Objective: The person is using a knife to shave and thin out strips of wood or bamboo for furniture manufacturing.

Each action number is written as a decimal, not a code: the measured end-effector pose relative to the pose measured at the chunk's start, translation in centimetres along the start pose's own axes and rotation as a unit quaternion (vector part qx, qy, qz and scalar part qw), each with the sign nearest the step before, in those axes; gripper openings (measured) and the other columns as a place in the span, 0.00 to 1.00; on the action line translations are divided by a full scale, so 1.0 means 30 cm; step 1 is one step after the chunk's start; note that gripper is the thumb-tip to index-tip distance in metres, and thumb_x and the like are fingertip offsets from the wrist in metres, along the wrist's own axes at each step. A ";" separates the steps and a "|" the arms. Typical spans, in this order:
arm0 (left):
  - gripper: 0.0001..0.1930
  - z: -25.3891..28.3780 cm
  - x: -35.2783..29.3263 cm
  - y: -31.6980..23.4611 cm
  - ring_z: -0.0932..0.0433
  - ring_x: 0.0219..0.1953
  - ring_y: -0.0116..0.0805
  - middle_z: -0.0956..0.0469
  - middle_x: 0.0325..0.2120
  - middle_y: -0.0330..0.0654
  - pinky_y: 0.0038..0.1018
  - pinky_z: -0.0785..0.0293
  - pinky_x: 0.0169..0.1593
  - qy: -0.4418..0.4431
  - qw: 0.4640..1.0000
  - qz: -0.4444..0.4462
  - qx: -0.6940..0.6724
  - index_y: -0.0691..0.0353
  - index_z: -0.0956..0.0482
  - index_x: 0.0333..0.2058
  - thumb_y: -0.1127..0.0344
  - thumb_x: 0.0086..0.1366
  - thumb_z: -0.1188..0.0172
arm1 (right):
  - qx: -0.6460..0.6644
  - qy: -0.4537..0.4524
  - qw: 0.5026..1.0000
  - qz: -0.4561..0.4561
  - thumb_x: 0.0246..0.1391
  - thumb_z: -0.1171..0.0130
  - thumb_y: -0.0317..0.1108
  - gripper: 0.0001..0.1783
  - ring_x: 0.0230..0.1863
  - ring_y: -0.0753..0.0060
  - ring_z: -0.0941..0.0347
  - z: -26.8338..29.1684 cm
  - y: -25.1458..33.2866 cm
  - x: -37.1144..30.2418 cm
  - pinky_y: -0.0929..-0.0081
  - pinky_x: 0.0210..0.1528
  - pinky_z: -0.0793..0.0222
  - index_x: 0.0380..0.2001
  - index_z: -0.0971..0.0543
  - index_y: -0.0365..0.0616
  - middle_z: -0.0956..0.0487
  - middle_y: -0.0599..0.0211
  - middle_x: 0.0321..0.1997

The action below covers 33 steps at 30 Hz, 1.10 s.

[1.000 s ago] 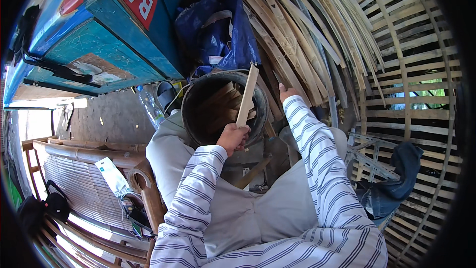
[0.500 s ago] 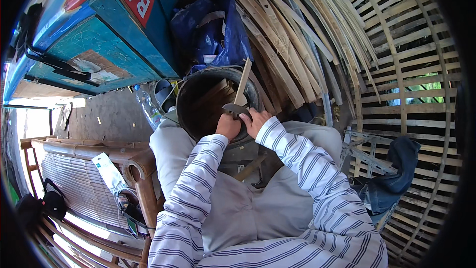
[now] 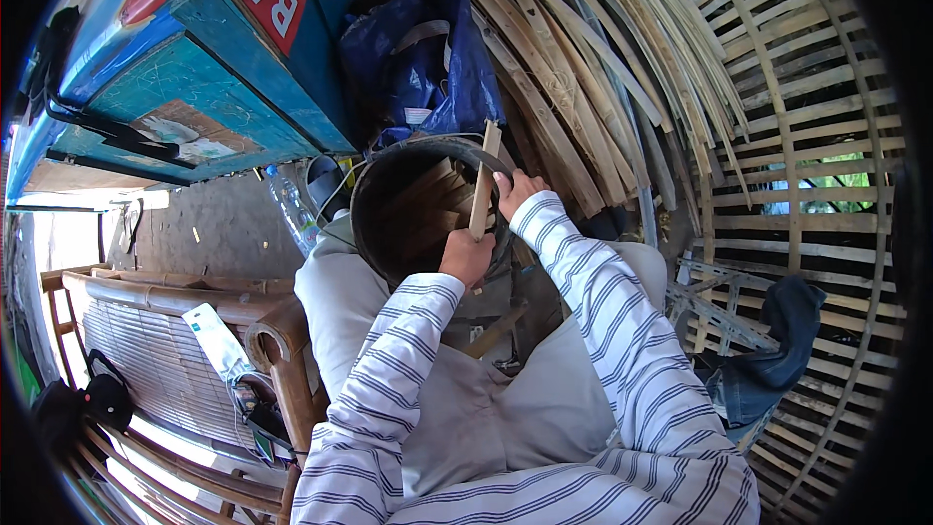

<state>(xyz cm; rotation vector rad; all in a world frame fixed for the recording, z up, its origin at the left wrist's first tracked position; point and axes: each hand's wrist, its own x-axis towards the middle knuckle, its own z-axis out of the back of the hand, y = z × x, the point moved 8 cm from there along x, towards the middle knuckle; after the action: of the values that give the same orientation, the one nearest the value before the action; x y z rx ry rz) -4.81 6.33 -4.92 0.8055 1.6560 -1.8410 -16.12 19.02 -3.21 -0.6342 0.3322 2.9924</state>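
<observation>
My left hand [image 3: 468, 257] is closed round the lower end of a light bamboo strip [image 3: 481, 202], which stands up in front of a dark round bucket [image 3: 362, 219]. My right hand [image 3: 521, 192] grips a dark, curved blade-like tool [image 3: 501, 175] beside the strip, with the thumb along it. The tool crosses the strip near its upper part; its handle is hidden in the hand. Inside the bucket lie several pale bamboo pieces [image 3: 437, 196]. The bucket stands between my knees.
A blue plastic bag [image 3: 466, 87] sits behind the bucket. Long bamboo strips [image 3: 573, 107] are piled at the far right, near a slatted wall [image 3: 787, 224]. To the left are a blue cabinet [image 3: 224, 87], a plastic bottle [image 3: 290, 204] and a bamboo bench [image 3: 194, 297].
My left hand has moved slightly right, down the strip. My right hand has shifted up and right with the dark tool, so the hands are farther apart.
</observation>
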 end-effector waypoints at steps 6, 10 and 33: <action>0.18 -0.032 -0.019 -0.018 0.28 0.14 0.34 0.27 0.16 0.45 0.31 0.29 0.19 -0.003 1.000 0.015 0.017 0.75 0.25 0.31 0.60 0.60 0.43 | -0.003 0.006 0.992 -0.122 0.62 0.63 0.59 0.33 0.59 0.45 0.34 0.025 -0.101 0.197 0.55 0.64 0.41 0.55 0.28 0.42 0.27 0.43 0.54; 0.18 -0.015 -0.040 0.023 0.29 0.14 0.33 0.28 0.15 0.43 0.31 0.31 0.19 0.051 0.997 0.050 0.043 0.72 0.26 0.27 0.58 0.61 0.43 | -0.046 0.062 0.980 -0.185 0.62 0.61 0.59 0.36 0.64 0.50 0.37 0.067 -0.220 0.282 0.58 0.65 0.43 0.58 0.31 0.38 0.33 0.46 0.62; 0.15 -0.113 -0.015 -0.015 0.39 0.13 0.27 0.35 0.17 0.38 0.26 0.41 0.17 0.146 0.968 0.060 -0.197 0.64 0.33 0.34 0.56 0.70 0.57 | -0.003 0.049 0.998 0.041 0.62 0.60 0.59 0.31 0.46 0.41 0.26 0.012 -0.118 -0.227 0.53 0.52 0.32 0.39 0.24 0.38 0.23 0.38 0.41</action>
<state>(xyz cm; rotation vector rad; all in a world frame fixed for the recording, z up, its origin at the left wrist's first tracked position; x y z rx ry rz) -4.55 9.74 -4.53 1.0044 2.0211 -1.2931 -9.68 22.43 -0.82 -0.7898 0.3643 3.0477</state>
